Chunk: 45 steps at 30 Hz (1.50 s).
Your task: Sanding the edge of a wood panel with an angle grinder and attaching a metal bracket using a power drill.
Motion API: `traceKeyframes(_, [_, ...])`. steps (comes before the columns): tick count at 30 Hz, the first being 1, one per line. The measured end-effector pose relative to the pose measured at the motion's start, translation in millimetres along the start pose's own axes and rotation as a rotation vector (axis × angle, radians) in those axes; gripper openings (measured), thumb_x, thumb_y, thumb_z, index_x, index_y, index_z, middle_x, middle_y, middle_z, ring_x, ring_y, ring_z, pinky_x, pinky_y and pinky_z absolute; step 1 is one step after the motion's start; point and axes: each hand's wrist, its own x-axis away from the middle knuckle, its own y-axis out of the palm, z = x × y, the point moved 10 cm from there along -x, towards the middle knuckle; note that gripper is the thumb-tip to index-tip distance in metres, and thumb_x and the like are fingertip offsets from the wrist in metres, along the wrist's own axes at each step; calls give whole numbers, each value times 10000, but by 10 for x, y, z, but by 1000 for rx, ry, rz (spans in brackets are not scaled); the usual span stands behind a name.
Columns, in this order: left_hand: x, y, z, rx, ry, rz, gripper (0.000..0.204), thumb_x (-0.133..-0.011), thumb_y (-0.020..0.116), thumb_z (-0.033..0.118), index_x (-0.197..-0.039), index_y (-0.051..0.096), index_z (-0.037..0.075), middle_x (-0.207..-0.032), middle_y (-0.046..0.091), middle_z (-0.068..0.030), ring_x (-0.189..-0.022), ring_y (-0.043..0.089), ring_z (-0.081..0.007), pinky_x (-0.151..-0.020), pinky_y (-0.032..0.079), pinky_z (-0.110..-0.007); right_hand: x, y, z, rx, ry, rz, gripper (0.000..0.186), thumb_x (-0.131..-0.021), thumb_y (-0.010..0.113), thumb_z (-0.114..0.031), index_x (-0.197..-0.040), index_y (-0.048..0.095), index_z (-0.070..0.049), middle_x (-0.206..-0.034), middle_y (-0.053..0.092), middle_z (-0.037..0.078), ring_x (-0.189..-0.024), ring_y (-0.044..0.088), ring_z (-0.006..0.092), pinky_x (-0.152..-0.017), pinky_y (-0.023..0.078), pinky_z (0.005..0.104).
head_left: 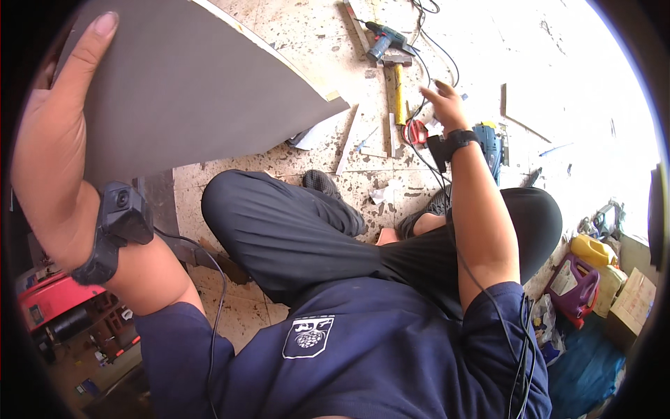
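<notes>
A large dark grey panel (188, 84) with a pale, rough edge stands tilted at the upper left. My left hand (66, 84) grips its left side, the thumb lying on the grey face and the fingers hidden behind. Over the floor tools, my right hand (449, 108) is stretched out with fingers apart and nothing in it. Just left of that hand lie a hammer (398, 94) with a yellow handle and a red-handled tool (415, 132), perhaps scissors. A blue power tool (490, 150) sits beside my right wrist.
A cordless drill (386, 40) and a cable (450, 59) lie farther off on the speckled tile floor (279, 188). Wood strips (347, 140) are scattered about. At right are a purple jug (572, 285) and a cardboard box (634, 300); a red toolbox (63, 300) stands at left.
</notes>
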Motion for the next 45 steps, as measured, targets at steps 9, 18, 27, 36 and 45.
traceKeyframes(9, [357,-764,-537,165,-3,164,199,-917,811,-4,-1083,752,-98,-1069,761,-151,-950,711,-190,-951,521,-319,1598,1539,-2212,362,-570,-605,590,-820,933,-257,-1334,718,-63,-1243,760,169,-1218,702,278,-1082,526,393])
traceKeyframes(18, [1215,-904,-1910,698,-186,472,484,-997,641,-55,-1449,510,61,-1383,628,-126,-1270,606,-255,-1131,453,-439,1771,883,-3171,423,-900,-273,270,-890,831,-289,-1064,790,-86,-1010,780,103,-964,731,310,-874,576,431])
traceKeyframes(27, [2442,837,-3635,50,-786,3,692,-889,849,228,-1486,518,110,-1466,577,-144,-1366,528,-297,-1225,318,-469,1887,1250,-2962,1033,-1133,-93,204,-846,808,-284,-968,761,-127,-933,745,47,-998,693,263,-844,539,413])
traceKeyframes(36, [1898,2030,-2375,-620,-546,-354,1078,-897,796,528,-1662,250,1,-1747,186,-251,-1638,71,-419,-1323,69,-549,1806,1681,-2787,991,-1089,-94,168,-897,755,-287,-895,725,-121,-912,745,55,-957,693,281,-854,563,432])
traceKeyframes(45, [1807,2245,-2248,-520,-379,-223,1037,-865,847,418,-1624,290,-17,-1691,301,-240,-1590,233,-414,-1308,174,-542,1439,1291,-2772,1176,-959,-209,644,-807,885,-266,-1389,635,-150,-1189,744,94,-1135,685,336,-967,553,451])
